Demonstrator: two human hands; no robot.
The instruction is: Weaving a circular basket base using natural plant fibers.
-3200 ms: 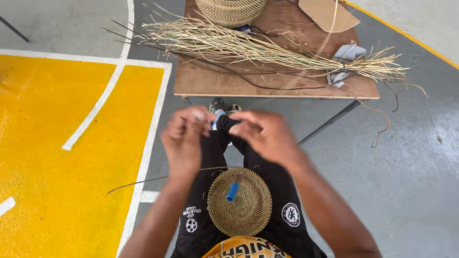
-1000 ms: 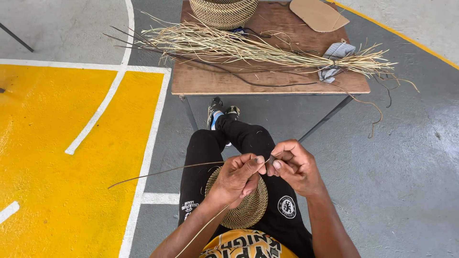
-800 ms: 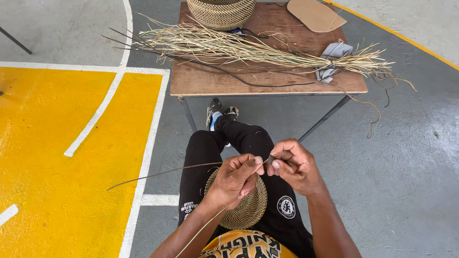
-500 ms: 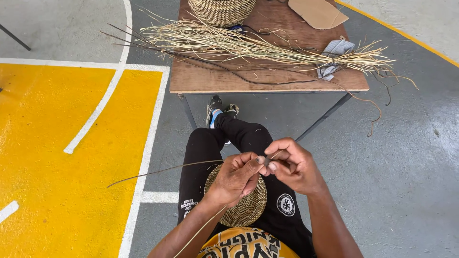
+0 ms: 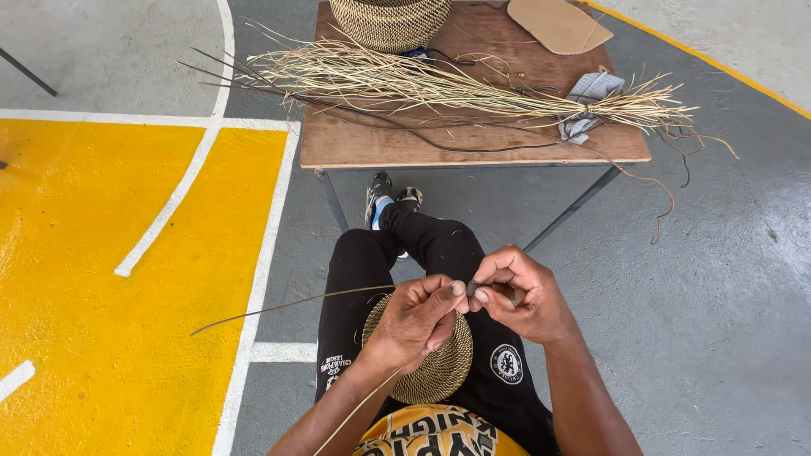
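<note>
My left hand and my right hand meet fingertip to fingertip above my lap, both pinching a thin dark fibre strand that runs out to the left. A round flat woven disc lies on my black trousers, partly hidden under my left hand. A second pale strand slants down beside my left forearm.
A wooden table stands ahead of my feet. On it lie a long bundle of dry straw, a woven basket, a grey cloth and a cardboard piece. Yellow floor paint with white lines lies left.
Since 3.2 s ago my hands have dropped from in front of the table to my lap and closed together on the strand. Over the last second they hardly move.
</note>
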